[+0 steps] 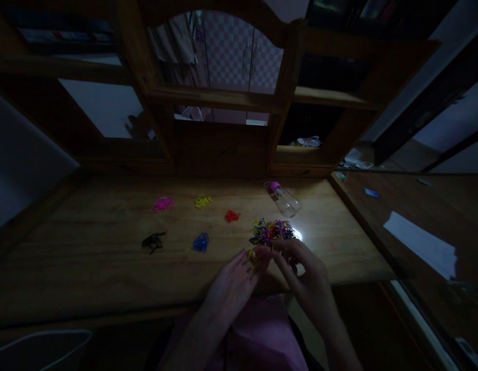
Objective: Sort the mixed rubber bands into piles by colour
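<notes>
A mixed heap of small coloured rubber bands (272, 230) lies on the wooden desk (88, 263) just beyond my hands. My left hand (235, 283) pinches a few yellow bands (252, 256) at its fingertips. My right hand (304, 273) has its fingers curled and touches the near edge of the heap; what it holds is too dark to see. Sorted little piles lie to the left: pink (163, 204), yellow (203, 201), red (232, 216), blue (201, 242) and black (153, 240).
A clear plastic bottle with a pink cap (284, 198) lies on its side behind the heap. A dark wooden hutch with shelves (219, 98) rises at the desk's back. A second wooden surface with a white paper (420, 245) stands to the right.
</notes>
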{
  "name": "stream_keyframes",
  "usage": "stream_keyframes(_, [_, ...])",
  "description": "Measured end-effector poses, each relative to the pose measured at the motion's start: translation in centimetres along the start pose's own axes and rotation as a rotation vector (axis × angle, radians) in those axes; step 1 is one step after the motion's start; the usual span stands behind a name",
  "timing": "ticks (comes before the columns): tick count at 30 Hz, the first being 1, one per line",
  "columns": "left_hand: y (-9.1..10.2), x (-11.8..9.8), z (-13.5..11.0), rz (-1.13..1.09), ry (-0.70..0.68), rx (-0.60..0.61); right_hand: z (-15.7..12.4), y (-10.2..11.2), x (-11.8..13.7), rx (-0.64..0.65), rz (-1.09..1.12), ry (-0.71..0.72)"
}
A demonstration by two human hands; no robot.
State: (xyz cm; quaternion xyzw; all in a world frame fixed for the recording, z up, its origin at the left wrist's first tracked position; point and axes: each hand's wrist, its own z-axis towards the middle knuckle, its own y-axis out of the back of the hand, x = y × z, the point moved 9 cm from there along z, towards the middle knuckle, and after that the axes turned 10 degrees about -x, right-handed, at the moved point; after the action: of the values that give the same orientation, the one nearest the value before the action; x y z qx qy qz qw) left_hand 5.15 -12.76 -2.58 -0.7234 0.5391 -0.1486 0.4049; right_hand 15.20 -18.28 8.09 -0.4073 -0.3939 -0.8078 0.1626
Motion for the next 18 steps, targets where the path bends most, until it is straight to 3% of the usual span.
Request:
stream_keyframes(6, [2.1, -2.0, 1.4, 0.02, -0.113, -0.174, -0.3, 1.6, -1.1, -0.072, 0.006, -0.057])
stream_keyframes(13, [1.9, -2.4, 1.0, 0.057, -0.131, -0.14, -0.7, 1.5, -1.5, -0.047, -0.008, -0.062])
stream_keyframes(15, [2.0, -4.8, 1.1, 0.09, -0.204, -0.14, -0.8, 1.7, -1.5, -0.044, -0.014, -0.067])
stream_keyframes(18, [1.7, -11.8, 1.5, 0.184, -0.451, -0.111, -1.1, 2.3, -1.7, -0.048, -0.029, -0.075])
